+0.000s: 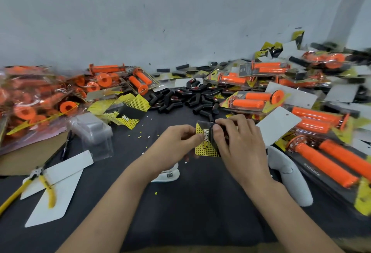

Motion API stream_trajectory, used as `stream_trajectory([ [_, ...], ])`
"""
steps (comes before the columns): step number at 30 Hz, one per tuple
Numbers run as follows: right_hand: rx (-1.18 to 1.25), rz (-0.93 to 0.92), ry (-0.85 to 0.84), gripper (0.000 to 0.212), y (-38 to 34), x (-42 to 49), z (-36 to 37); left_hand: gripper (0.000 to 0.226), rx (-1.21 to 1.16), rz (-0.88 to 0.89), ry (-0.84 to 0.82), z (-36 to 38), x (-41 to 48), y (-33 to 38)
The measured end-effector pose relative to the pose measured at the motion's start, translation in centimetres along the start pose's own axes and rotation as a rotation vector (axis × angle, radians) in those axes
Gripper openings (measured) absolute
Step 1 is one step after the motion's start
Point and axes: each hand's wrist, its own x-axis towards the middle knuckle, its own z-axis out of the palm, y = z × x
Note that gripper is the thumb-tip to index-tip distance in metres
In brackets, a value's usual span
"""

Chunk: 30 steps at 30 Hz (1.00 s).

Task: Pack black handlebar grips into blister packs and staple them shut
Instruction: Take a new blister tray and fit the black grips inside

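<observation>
We are holding a yellow-and-black printed card (pixel 204 145) just above the dark tabletop (pixel 190 202), near its middle. Our left grip (pixel 176 144) is pinching the card's left edge between thumb and fingertips. Our right grip (pixel 241 142) is curling over the card's upper right part, with the fingers clamped on it. Something black is showing under those fingers, but we cannot tell what it is.

The loose black handlebar grips (pixel 190 100) are lying in a pile on the tabletop beyond our hands, apart from the card. More printed cards (pixel 130 110) are lying to the left of that pile, with a stack of clear blister shells (pixel 94 132) near them. Sealed packs of orange grips (pixel 261 100) are piling up on the right, and a clear bag of orange grips (pixel 30 102) is sitting on the left. Yellow-handled pliers (pixel 40 178) are resting across blank white cards (pixel 60 182) at the near left. A white curved object (pixel 289 178) is lying just beside our right wrist.
</observation>
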Motion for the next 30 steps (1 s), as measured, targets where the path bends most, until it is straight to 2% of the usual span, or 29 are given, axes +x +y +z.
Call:
stream_trajectory([
  [3, 0.03, 0.004, 0.042, 0.048, 0.2, 0.3, -0.3, 0.022, 0.012, -0.016, 0.043, -0.3, 0.2, 0.0],
  [5, 0.123, 0.161, 0.017, 0.051, 0.7, 0.8, -0.3, 0.024, 0.019, -0.007, 0.107, -0.8, 0.3, -0.4],
  [6, 0.248, 0.294, -0.036, 0.056, 1.2, 1.0, -0.4, 0.025, -0.01, -0.004, 0.134, -1.0, 0.4, -0.6],
  [8, 0.654, 0.581, -0.165, 0.066, 2.4, 1.5, -0.6, 0.024, -0.103, -0.005, 0.166, -1.0, 0.6, -0.9],
  [10, 0.966, 0.736, -0.238, 0.066, 3.4, 1.9, -0.9, 0.022, -0.141, -0.002, 0.184, -0.8, 0.9, -1.0],
  [13, 1.024, 0.738, -0.171, 0.062, 4.2, 2.0, -1.8, 0.021, -0.147, -0.017, 0.162, -0.2, 1.5, -0.7],
  [16, 1.023, 0.743, -0.07, 0.067, 4.9, 2.4, -3.1, 0.014, -0.193, -0.009, 0.082, 1.0, 2.3, 0.4],
  [20, 1.079, 0.759, 0.032, 0.068, 6.3, 2.7, -5.2, 0.017, -0.247, -0.001, 0.052, 3.5, 4.1, 2.1],
  [25, 1.243, 0.807, 0.156, 0.047, 8.9, 3.6, -7.0, 0.013, -0.494, -0.032, 0.05, 6.7, 6.7, 4.8],
  [30, 1.367, 0.885, 0.296, 0.064, 11.2, 3.6, -7.7, 0.008, -0.688, -0.081, 0.03, 10.0, 9.5, 7.3],
])
